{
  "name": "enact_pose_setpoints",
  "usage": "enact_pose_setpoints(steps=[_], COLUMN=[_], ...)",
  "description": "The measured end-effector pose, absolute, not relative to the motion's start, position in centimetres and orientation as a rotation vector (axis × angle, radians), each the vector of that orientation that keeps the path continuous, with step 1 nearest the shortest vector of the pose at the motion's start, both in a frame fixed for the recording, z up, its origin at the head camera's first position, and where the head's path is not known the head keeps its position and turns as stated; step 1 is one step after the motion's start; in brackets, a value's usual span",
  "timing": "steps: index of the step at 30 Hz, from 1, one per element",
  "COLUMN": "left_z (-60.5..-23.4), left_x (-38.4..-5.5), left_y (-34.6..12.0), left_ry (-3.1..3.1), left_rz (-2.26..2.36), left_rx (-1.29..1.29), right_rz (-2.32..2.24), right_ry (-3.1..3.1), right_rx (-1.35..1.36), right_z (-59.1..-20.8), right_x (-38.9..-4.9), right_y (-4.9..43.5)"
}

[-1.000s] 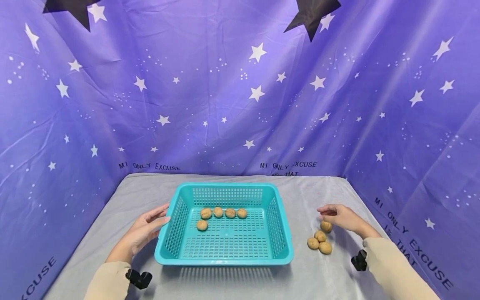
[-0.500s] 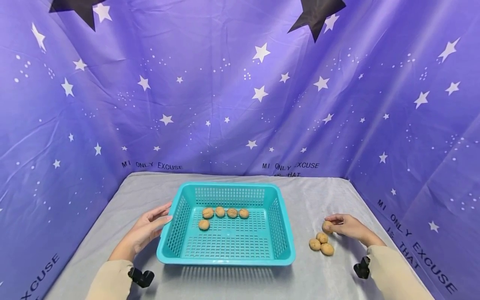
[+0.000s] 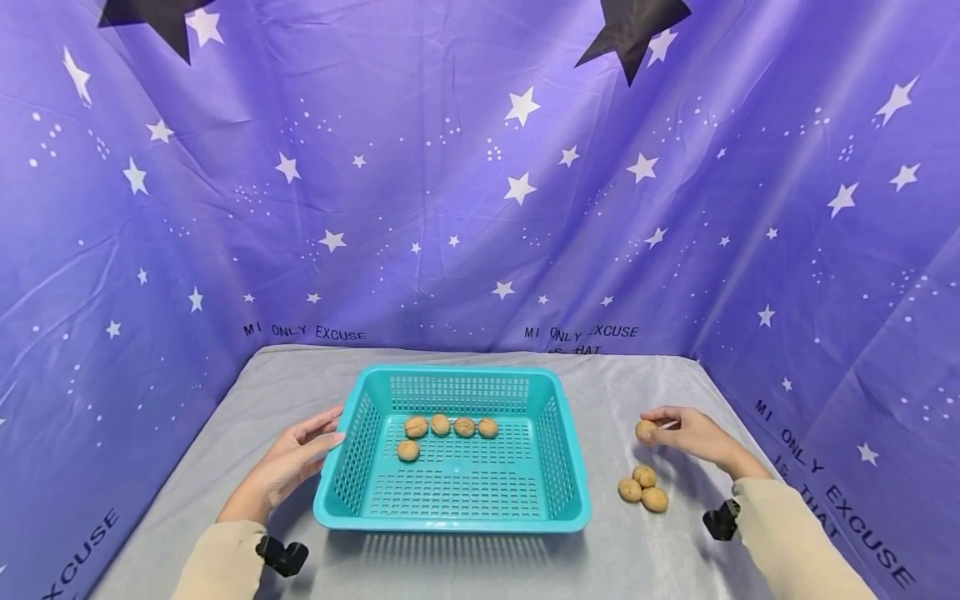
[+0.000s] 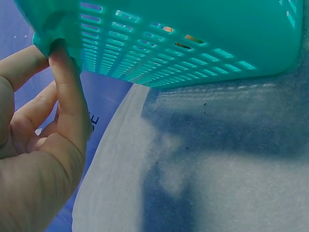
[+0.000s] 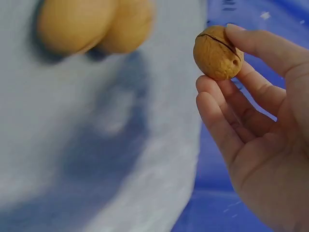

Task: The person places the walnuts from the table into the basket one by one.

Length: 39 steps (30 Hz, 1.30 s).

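A walnut (image 5: 218,54) with a dark seam is pinched between the thumb and fingers of my right hand (image 3: 690,436), lifted above the table. Below it, 3 more walnuts (image 3: 643,476) lie bunched on the cloth. My left hand (image 3: 288,458) pinches the left rim of a turquoise plastic basket (image 3: 450,524); the left wrist view shows thumb and finger at the rim (image 4: 57,46). Inside the basket several walnuts (image 3: 464,427) sit in a row towards the back, and a single walnut (image 3: 408,451) lies in front of the row's left end.
A grey cloth (image 3: 600,567) covers the table under the basket. Purple star-printed curtains (image 3: 450,167) enclose the back and both sides. Black wrist cameras (image 3: 282,556) are strapped to both sleeves.
My right hand came down on the rearmost walnut of the pile, gripped it and raised it, moving slightly left. My left hand stays at the basket rim. The view shifted slightly.
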<state>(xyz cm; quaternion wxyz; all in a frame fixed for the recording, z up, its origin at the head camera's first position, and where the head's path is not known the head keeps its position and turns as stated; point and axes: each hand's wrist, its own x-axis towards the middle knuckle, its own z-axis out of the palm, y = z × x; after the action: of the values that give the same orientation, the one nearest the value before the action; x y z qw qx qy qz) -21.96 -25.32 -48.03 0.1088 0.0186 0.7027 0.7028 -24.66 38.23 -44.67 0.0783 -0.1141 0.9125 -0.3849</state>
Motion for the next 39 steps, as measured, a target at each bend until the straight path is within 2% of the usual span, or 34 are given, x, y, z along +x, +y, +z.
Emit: enact_pose_setpoints(steps=[13, 24, 30, 39], left_z=[-48.0, -48.0, -48.1, -48.0], left_x=[-22.1, -22.0, -21.9, -22.0], left_y=[-25.4, -25.4, -25.4, -25.4], left_ry=[2.067, 2.081, 2.075, 2.083], left_rz=[2.066, 2.049, 2.041, 2.043], left_rx=[0.054, 0.046, 0.049, 0.04], right_rz=[-1.073, -0.982, -0.94, -0.935], right_ry=[2.801, 2.716, 2.652, 2.491], right_rx=[-0.55, -0.743, -0.842, -0.97], right_z=[-38.9, -35.2, -34.9, -36.7], right_x=[-26.3, -28.5, -28.9, -29.2], right_y=[33.9, 26.4, 21.6, 15.2])
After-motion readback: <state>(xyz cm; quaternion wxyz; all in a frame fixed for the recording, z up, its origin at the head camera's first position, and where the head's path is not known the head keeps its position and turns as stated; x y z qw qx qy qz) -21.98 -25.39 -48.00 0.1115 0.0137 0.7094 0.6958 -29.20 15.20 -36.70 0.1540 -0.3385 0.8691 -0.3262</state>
